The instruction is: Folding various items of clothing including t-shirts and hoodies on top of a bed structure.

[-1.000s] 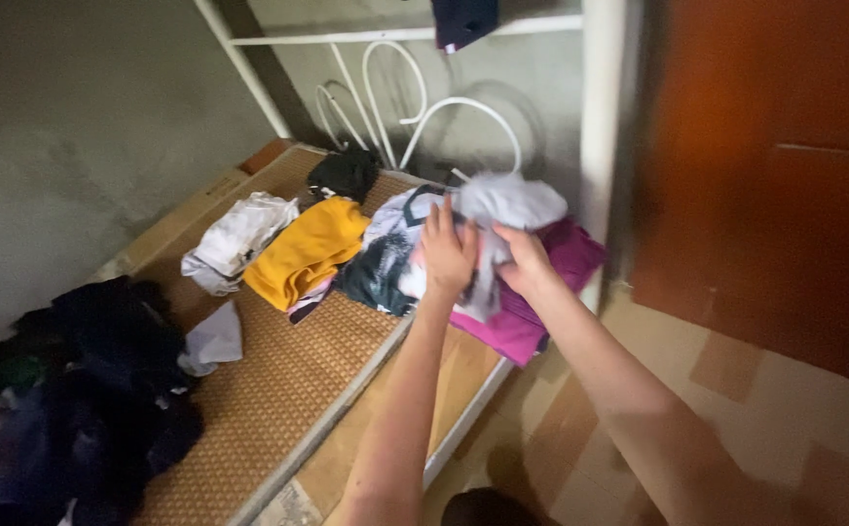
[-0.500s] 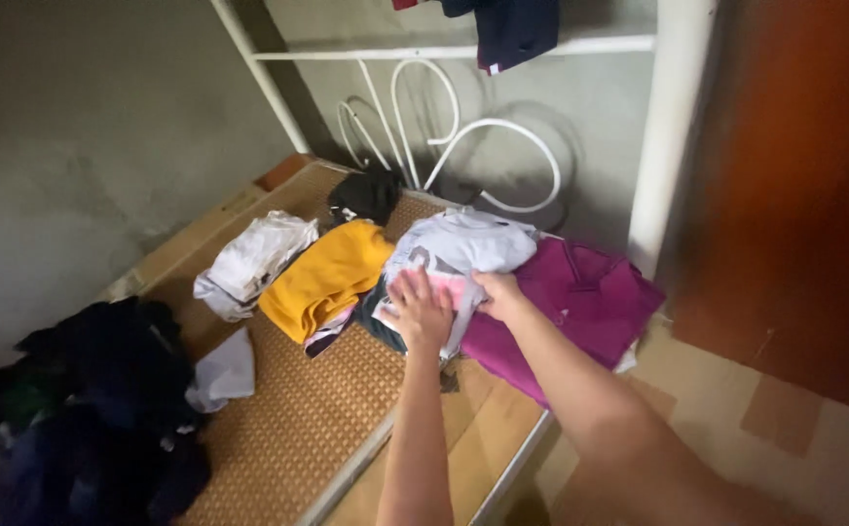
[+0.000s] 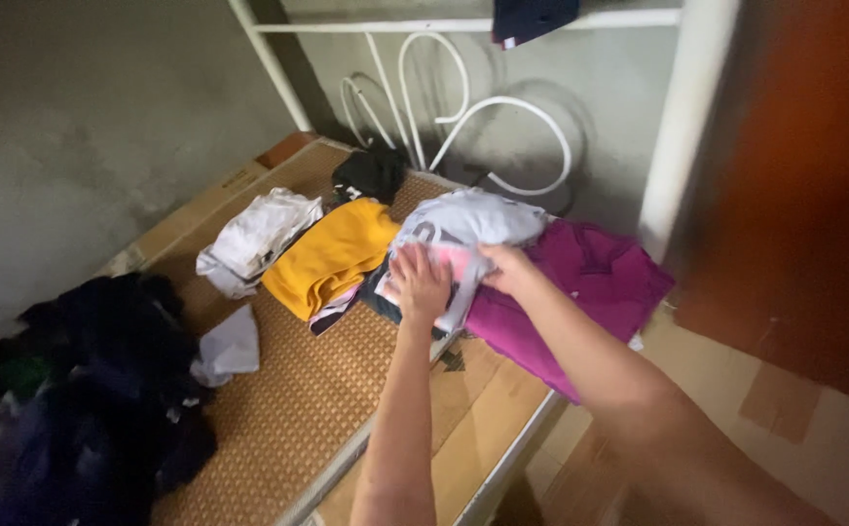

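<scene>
Light grey garment (image 3: 468, 222) with a pink patch now lies on the bed, on top of a dark printed piece, between the folded yellow garment (image 3: 332, 255) and the magenta garment (image 3: 580, 282). A second ago it was bunched up in the air in both hands, half a second ago it was coming down onto the pile, now it is settled and spread flatter. Reads as the piece having been set down and being pressed or smoothed in place, folding of this one looks near done.

Left hand (image 3: 419, 281) palm down, fingers spread and flat on the near edge of the grey piece over the pink patch, pressing, not gripping. Right hand (image 3: 508, 267) at the right edge of the same piece where it meets the magenta one, fingers curled onto the cloth; cannot tell if it pinches the fabric or only rests on it. Both forearms reach forward from the lower frame, left nearly straight up the picture, right angled in from the lower right, wrists close together.

Outward: white crumpled garment (image 3: 254, 239) left of the yellow, small black garment (image 3: 371, 173) behind it near the white metal bed frame (image 3: 463, 107). Woven mat (image 3: 298, 399) covers the bed base, small white cloth (image 3: 228, 346) on it, dark clothes heap (image 3: 74, 390) at far left. Dark garment (image 3: 532, 18) hangs on the top rail, brown door at right
</scene>
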